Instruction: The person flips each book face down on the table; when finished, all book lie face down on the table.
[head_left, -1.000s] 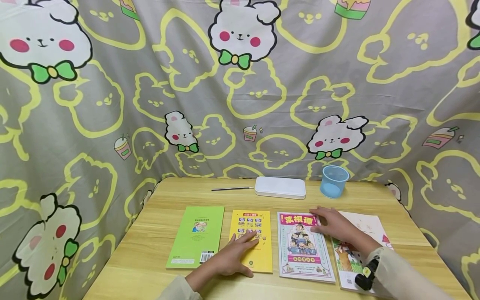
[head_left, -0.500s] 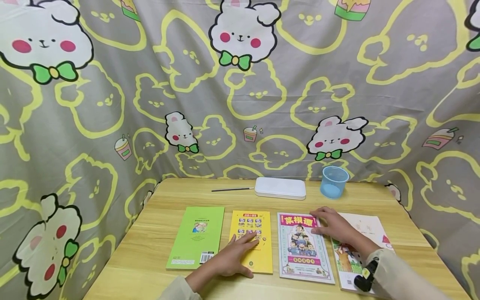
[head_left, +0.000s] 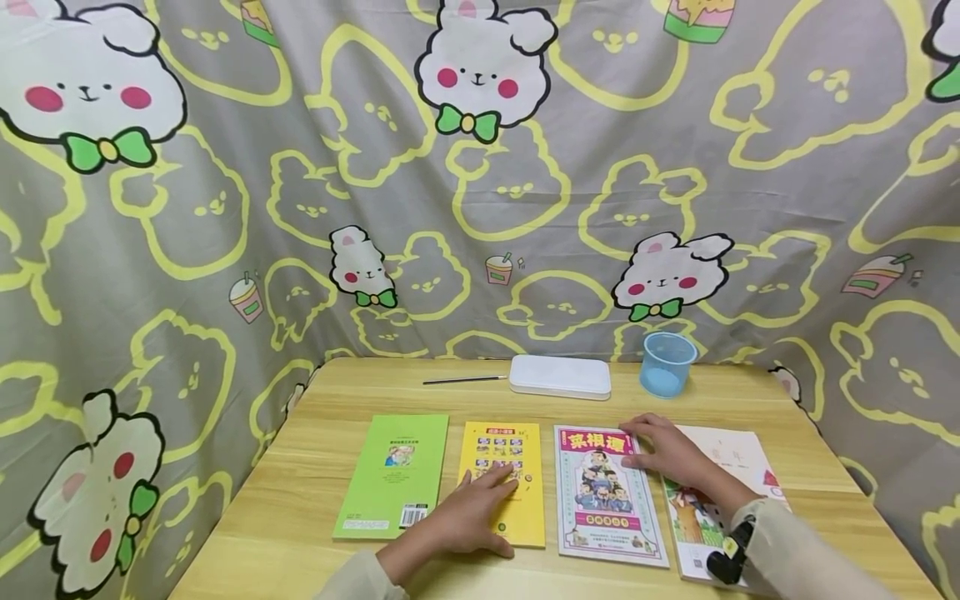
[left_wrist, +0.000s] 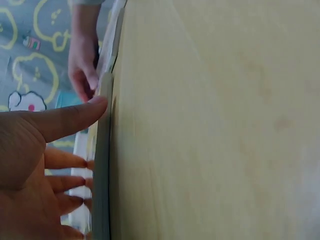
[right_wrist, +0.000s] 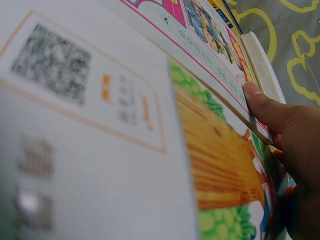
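My two hands at four books, which lie in a row on the wooden table. My left hand lies on the yellow book, second from the left. Its fingers are spread and nearly straight across the cover, and the thumb stands wide of them, at the book's near edge; the hand touches the book without clasping it. My right hand is at the upper right corner of the pink-titled book, third in the row. Thumb and forefinger are parted and lightly bent, the thumb resting on the cover near its right edge; the book lies flat beneath this loose touch. The other fingers are partly hidden.

The green book is at the left end. The white book is at the right end, just beside the pink-titled book and partly covered by my right forearm; the right wrist view shows its QR code. A black device sits at my right cuff.

Behind the row, from left to right: a brush, its tip just beside a white box; then a blue cup, upright. A curtain printed with rabbits surrounds the table.
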